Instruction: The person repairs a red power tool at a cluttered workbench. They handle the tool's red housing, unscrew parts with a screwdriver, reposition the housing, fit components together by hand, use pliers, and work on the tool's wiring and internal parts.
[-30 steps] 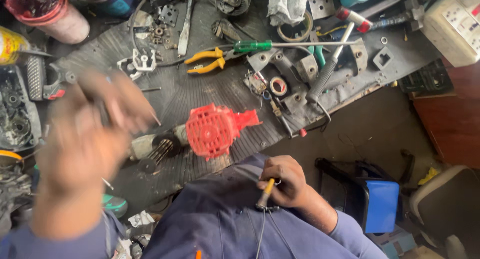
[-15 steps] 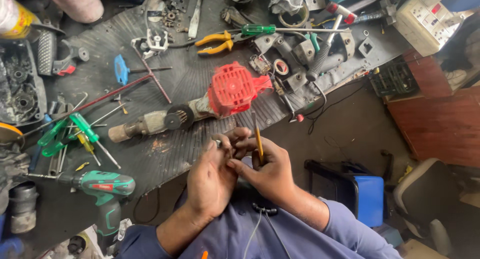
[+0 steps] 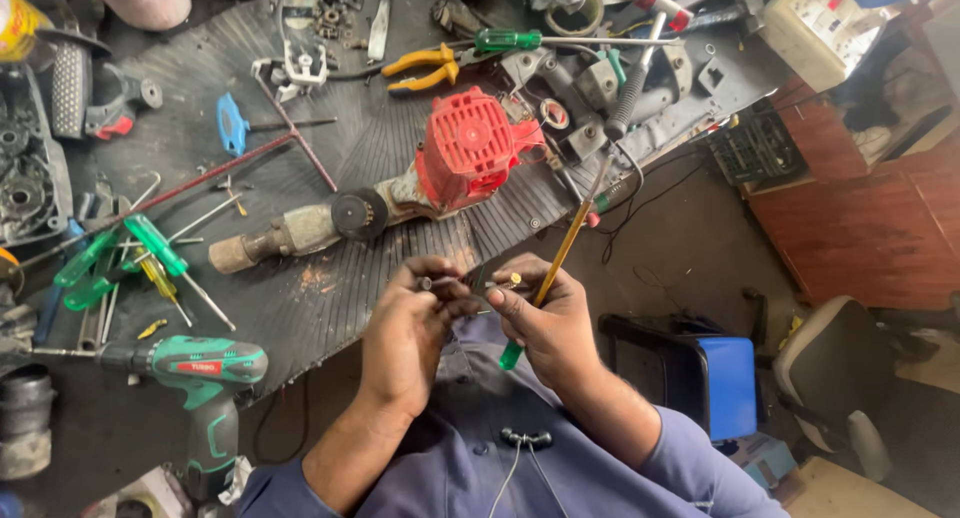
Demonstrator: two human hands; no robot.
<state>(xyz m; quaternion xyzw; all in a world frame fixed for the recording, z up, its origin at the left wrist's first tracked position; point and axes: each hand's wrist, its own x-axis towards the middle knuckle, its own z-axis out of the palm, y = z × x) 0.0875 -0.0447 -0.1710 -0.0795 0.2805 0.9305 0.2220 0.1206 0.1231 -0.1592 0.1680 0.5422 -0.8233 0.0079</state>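
Small metal part (image 3: 478,280), pinched between the fingertips of both hands at lower centre of the frame, looked only partly worked. The left hand (image 3: 415,328) gripped one end, while the right hand (image 3: 545,323) closed on the other together with one yellow-shafted screwdriver (image 3: 560,253). One red power tool (image 3: 440,173) lay opened on the bench (image 3: 330,298) above; one green drill (image 3: 195,368) lay lower left.

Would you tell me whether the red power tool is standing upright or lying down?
Lying down: the red power tool rests lengthwise on the ribbed mat.
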